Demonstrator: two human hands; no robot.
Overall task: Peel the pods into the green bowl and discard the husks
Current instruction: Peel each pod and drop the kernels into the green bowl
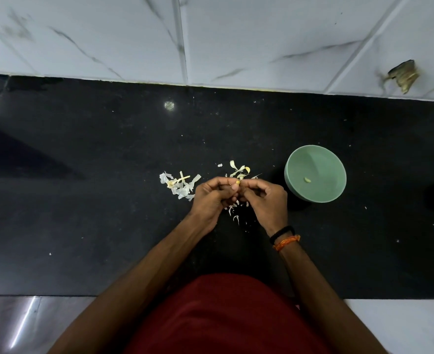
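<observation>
Over glossy black counter (83, 200): both hands' fingers (232, 187) pinch small pod (237, 183)

- A black speckled stone counter (83, 200) lies under the hands.
- Beyond the hands rises a wall of white, grey-veined tiles (262, 34).
- On the wall, to the right, a chipped patch (403, 75).

No text, label, brand, number or sign can be read anywhere in this view.
</observation>
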